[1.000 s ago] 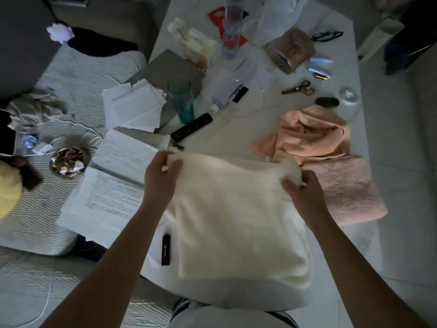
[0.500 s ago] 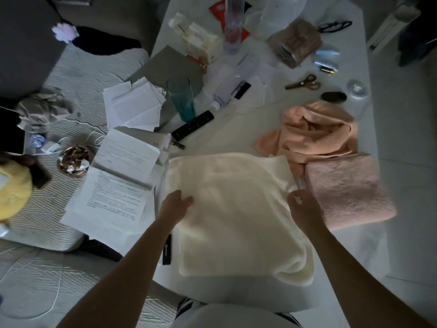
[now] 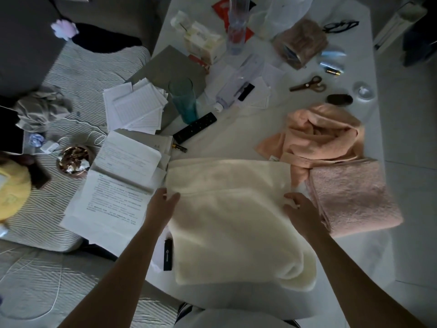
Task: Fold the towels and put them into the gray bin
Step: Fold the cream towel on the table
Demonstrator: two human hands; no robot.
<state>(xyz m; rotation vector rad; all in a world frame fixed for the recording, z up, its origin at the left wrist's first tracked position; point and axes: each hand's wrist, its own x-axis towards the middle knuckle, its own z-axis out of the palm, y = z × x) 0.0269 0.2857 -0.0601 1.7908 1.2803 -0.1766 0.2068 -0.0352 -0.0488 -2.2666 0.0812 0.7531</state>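
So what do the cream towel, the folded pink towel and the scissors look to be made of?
Cream towel: soft plush fabric, probably cotton terry; matte, smooth nap. Folded pink towel: coarser looped terry; nubbly surface shows. Scissors: look metal with a gold-bronze finish, though the dim light leaves that open.

We count three towels: one cream towel (image 3: 236, 216), one peach towel (image 3: 324, 136), one pink folded towel (image 3: 354, 197). Two hands: left hand (image 3: 163, 204), right hand (image 3: 300, 209). One scissors (image 3: 309, 84), one teal glass (image 3: 183, 100), one remote (image 3: 195, 130), one pair of glasses (image 3: 340, 26).
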